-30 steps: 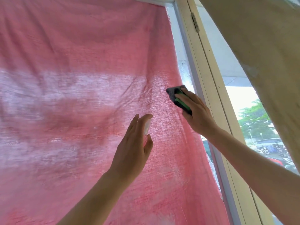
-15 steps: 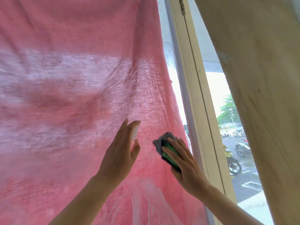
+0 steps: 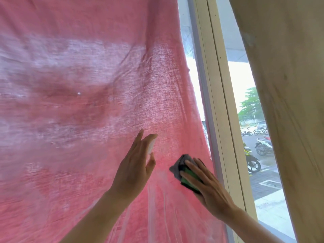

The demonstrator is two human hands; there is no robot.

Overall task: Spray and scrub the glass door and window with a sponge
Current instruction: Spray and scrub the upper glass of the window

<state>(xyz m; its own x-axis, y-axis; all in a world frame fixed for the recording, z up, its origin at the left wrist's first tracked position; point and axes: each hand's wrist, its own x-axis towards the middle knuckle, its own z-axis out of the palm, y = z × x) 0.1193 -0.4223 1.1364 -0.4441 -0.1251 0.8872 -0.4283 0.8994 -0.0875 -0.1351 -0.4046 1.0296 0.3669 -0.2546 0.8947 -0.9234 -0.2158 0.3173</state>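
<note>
Scrubbing low on the glass, spray held ready.
Left hand (image 3: 135,165) is raised before the pink cloth (image 3: 78,76), thumb and upright fingers pinching a small spray bottle (image 3: 151,146); wet streaks (image 3: 157,207) run down below it. Right hand (image 3: 208,188), fingers spread flat, presses the sponge (image 3: 188,176) to the glass (image 3: 194,79), near the pale frame (image 3: 215,85). A second ago the sponge sat higher, close by the frame; it has swept down and inward. Likely mid-scrub, lower pane not yet done.

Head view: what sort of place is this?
Probably indoors, facing a street: a glass pane in a cream frame, red cloth across it, parked motorbikes outside.
</note>
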